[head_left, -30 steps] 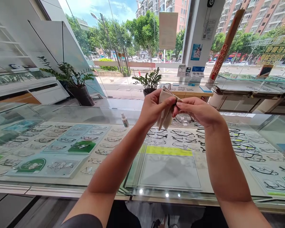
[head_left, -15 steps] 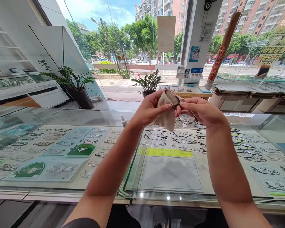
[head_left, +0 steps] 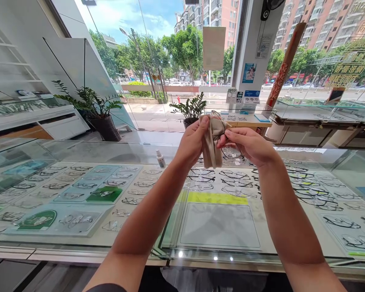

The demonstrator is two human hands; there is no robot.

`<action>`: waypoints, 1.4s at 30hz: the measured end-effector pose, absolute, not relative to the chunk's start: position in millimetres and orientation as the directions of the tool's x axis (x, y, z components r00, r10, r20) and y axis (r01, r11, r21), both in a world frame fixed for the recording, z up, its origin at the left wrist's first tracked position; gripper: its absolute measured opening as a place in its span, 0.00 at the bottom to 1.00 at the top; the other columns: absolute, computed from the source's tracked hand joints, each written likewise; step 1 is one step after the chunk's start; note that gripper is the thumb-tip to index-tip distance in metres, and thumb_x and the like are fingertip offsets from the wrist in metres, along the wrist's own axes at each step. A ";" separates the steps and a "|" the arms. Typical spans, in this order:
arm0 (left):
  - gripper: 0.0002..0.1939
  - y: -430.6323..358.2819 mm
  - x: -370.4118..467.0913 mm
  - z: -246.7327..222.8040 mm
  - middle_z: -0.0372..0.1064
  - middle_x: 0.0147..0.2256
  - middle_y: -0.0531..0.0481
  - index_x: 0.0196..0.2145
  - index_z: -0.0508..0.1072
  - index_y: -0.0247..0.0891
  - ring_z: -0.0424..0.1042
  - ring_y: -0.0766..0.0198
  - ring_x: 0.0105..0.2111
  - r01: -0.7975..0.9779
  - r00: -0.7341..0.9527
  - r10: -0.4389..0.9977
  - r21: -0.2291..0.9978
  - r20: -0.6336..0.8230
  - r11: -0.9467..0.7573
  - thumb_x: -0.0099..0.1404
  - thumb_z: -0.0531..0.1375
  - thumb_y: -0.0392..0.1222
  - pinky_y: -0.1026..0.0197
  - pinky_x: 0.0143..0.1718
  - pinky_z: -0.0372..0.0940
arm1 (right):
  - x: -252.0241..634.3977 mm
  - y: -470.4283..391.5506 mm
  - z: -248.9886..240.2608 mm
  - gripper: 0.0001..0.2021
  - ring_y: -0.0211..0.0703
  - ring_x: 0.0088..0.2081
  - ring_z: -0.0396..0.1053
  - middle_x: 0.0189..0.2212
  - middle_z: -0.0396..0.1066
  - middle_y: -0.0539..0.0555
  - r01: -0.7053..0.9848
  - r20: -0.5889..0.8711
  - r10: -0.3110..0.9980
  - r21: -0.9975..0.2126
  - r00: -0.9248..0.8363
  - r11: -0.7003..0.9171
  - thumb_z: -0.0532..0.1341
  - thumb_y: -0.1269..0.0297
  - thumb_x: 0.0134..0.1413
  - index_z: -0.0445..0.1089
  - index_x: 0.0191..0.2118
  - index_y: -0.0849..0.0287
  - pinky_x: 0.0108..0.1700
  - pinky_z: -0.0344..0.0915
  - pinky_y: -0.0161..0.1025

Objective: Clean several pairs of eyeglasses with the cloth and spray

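Above the glass counter, my left hand (head_left: 194, 138) pinches a beige cloth (head_left: 212, 156), its thumb on top and the loose end hanging down. Part of the cloth lies over a lens of a thin-framed pair of glasses (head_left: 231, 153). My right hand (head_left: 249, 144) is closed on these glasses at the right side of the cloth, fingertips near the middle of the frame. The fingers behind the cloth are hidden.
A glass display counter (head_left: 140, 239) with several rows of glasses spans the view below. A small white spray bottle (head_left: 160, 159) stands left of my hands. Potted plants (head_left: 105, 125) and a wooden-topped counter (head_left: 246, 122) are beyond.
My left thumb has moved up and left, and the cloth is now folded over the lens and hangs in upright folds. The spray bottle shows more fully as the view has shifted slightly.
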State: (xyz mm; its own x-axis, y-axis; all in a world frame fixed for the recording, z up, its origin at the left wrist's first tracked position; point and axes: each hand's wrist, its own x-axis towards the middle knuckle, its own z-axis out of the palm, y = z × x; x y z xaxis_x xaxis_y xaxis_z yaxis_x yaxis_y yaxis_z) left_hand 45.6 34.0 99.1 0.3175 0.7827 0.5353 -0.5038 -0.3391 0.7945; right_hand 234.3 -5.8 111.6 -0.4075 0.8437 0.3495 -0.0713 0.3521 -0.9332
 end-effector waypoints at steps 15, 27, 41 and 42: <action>0.23 26.2 45.5 96.4 0.80 0.31 0.47 0.39 0.82 0.32 0.76 0.66 0.30 -0.477 0.502 0.796 0.876 0.340 -0.073 0.63 0.74 0.57 0.63 0.36 0.70 | 219.8 8.9 104.9 0.19 0.47 0.48 0.76 0.47 0.80 0.51 -0.278 0.528 0.848 -0.820 -0.033 0.500 0.71 0.38 0.58 0.80 0.37 0.48 0.50 0.75 0.46; 0.23 22.2 42.3 96.7 0.77 0.29 0.47 0.37 0.82 0.33 0.73 0.66 0.29 -0.416 0.595 0.731 0.906 0.333 -0.074 0.67 0.71 0.60 0.63 0.32 0.65 | 214.3 13.5 98.9 0.18 0.47 0.47 0.76 0.45 0.80 0.51 -0.330 0.519 0.854 -0.801 0.031 0.499 0.73 0.39 0.55 0.81 0.38 0.47 0.51 0.77 0.47; 0.18 18.1 41.9 99.5 0.79 0.37 0.46 0.44 0.82 0.34 0.74 0.65 0.35 -0.402 0.625 0.669 0.900 0.403 -0.166 0.65 0.74 0.51 0.62 0.40 0.66 | 211.2 9.8 101.7 0.17 0.43 0.41 0.75 0.42 0.79 0.52 -0.359 0.483 0.873 -0.806 0.060 0.471 0.74 0.41 0.54 0.81 0.36 0.50 0.46 0.77 0.43; 0.18 18.5 41.4 99.0 0.79 0.38 0.45 0.45 0.82 0.35 0.75 0.64 0.35 -0.402 0.631 0.659 0.899 0.408 -0.172 0.64 0.74 0.50 0.62 0.41 0.67 | 210.9 9.4 101.9 0.17 0.43 0.41 0.75 0.42 0.79 0.52 -0.360 0.480 0.875 -0.808 0.059 0.467 0.73 0.41 0.55 0.81 0.36 0.50 0.46 0.77 0.42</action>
